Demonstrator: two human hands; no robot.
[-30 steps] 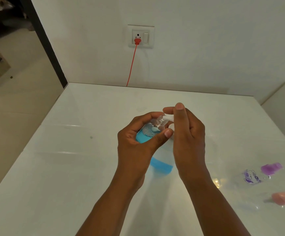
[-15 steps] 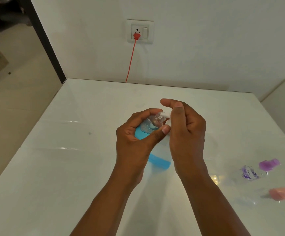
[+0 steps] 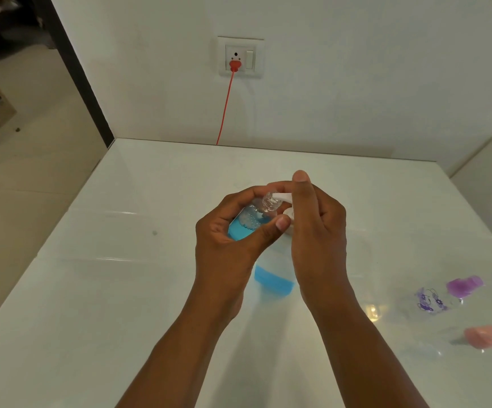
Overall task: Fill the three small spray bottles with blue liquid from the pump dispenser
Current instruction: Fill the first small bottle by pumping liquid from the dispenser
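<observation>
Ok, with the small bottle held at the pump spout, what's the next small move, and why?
Probably press the pump head down again. The small bottle in the left hand looks only partly filled with blue, its open neck sits at the spout, and the right hand rests on the pump dispenser.

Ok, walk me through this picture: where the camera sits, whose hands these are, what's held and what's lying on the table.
There is no machine here. The camera is worn on a person's head and looks down at their own two bare hands. The left hand grips a small clear spray bottle, partly filled with blue liquid, its open neck at the white spout. The right hand is on the pump dispenser, one finger lying over the pump head. On the white table, to the right, lie a bottle with a purple cap and one with a pink cap.
</observation>
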